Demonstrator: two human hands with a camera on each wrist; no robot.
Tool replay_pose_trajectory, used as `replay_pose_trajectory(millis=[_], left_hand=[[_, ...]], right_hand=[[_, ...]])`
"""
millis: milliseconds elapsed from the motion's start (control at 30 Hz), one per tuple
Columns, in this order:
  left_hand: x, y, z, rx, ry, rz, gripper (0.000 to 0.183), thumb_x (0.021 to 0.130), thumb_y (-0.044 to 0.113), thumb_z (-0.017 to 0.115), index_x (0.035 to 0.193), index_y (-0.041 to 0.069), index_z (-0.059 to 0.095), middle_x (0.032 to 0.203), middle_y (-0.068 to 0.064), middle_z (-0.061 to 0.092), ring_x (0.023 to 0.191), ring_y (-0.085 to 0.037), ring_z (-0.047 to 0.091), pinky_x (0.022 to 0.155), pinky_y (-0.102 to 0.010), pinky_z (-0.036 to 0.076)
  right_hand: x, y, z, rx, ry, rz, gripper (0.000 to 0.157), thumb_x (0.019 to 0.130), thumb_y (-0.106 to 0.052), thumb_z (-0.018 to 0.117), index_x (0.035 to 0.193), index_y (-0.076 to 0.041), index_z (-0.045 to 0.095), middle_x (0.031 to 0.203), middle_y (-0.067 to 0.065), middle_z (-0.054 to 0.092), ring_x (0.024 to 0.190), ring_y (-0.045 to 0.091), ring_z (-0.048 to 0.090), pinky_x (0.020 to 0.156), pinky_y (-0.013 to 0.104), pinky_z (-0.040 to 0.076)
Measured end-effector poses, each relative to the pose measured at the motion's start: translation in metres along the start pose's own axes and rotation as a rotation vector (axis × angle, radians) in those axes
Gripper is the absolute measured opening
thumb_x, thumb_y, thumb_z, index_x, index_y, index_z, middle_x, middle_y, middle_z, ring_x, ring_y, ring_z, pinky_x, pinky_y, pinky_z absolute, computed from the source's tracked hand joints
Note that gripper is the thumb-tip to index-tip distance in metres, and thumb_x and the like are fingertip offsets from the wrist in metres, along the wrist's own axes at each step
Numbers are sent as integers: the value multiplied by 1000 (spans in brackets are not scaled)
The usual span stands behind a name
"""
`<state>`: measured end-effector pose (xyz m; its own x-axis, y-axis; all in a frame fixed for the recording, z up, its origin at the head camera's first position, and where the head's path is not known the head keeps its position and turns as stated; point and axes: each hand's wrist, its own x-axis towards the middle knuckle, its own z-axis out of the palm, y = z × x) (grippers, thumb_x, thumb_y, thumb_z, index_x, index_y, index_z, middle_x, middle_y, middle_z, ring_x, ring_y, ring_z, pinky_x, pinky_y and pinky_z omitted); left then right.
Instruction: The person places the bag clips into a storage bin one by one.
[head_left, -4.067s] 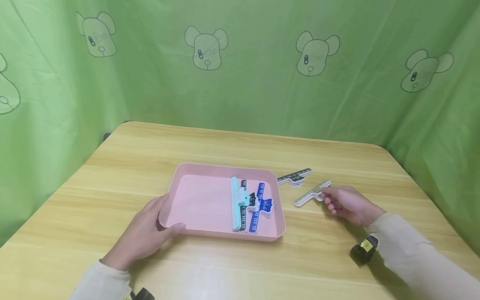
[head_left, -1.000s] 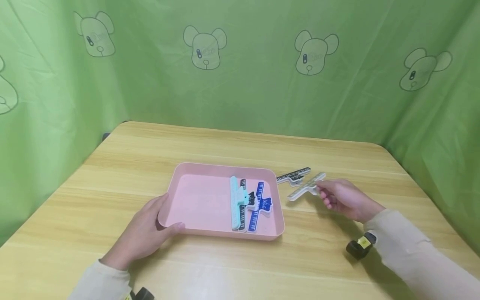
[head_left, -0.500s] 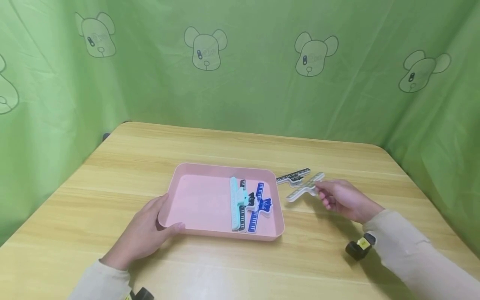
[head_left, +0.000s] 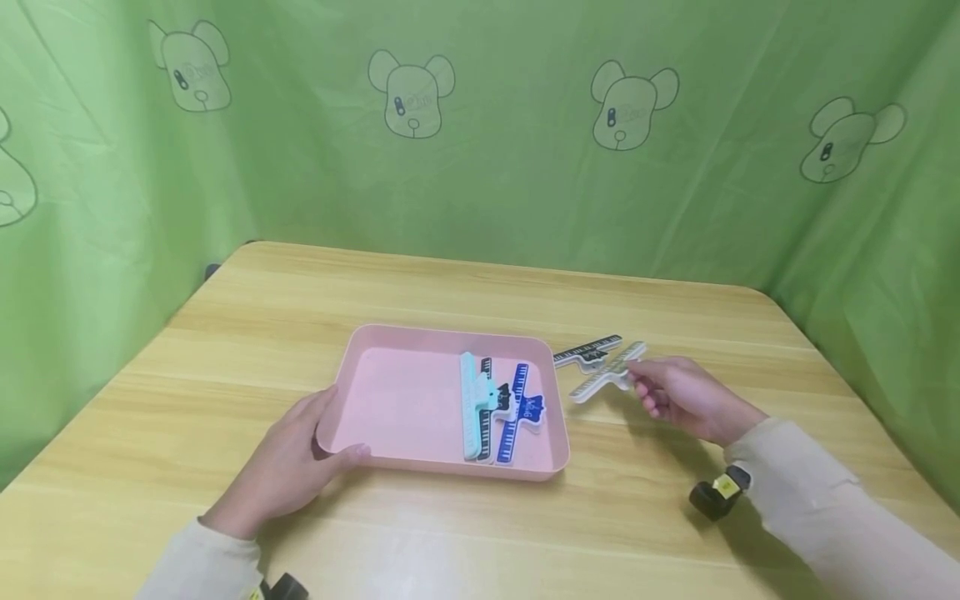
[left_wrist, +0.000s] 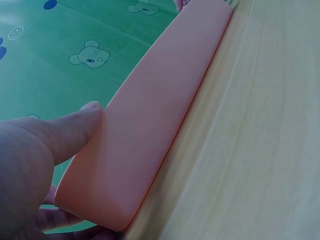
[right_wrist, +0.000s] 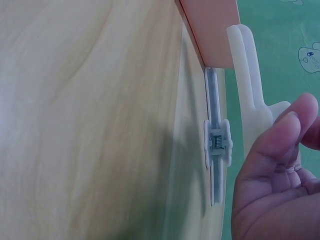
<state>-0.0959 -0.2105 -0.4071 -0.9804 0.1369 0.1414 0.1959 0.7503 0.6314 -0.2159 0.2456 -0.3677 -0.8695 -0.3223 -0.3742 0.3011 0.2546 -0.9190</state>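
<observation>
My left hand (head_left: 288,462) grips the near left corner of a pink tray (head_left: 405,400), its thumb against the front wall and its fingers along the left side. In the left wrist view the thumb presses the rim of the tray (left_wrist: 150,105). My right hand (head_left: 686,398) pinches a white piano-key clip (head_left: 590,387) by its handle, to the right of the tray. The right wrist view shows this white clip (right_wrist: 248,80) raised above the table. Inside the tray lie a turquoise clip (head_left: 470,421), a black-and-white clip (head_left: 484,442) and a blue clip (head_left: 507,442).
Another black-and-white clip (head_left: 592,346) lies on the wooden table (head_left: 450,542) by the tray's right wall, behind the held clip. Its spring (right_wrist: 217,142) shows in the right wrist view. A green curtain (head_left: 510,200) hangs behind the table.
My right hand has moved slightly left and away from me, bringing the white clip nearer the tray and the black-and-white clip. My left hand and the tray stay in place.
</observation>
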Motion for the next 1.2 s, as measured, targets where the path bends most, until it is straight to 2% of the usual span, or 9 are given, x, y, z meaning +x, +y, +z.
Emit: replay_pose_trajectory(millis=[1200], left_hand=[[-1,2,-2,-1,-5,6,87,86,49,69,148,-1,34,144,-24,42,130,-45,40,103,-64,33]], right_hand=[[-10,-13,12,17,-31,-51,22,102,-19,47,89,-8,61,71,-6,55,59,4,50,55,18,46]])
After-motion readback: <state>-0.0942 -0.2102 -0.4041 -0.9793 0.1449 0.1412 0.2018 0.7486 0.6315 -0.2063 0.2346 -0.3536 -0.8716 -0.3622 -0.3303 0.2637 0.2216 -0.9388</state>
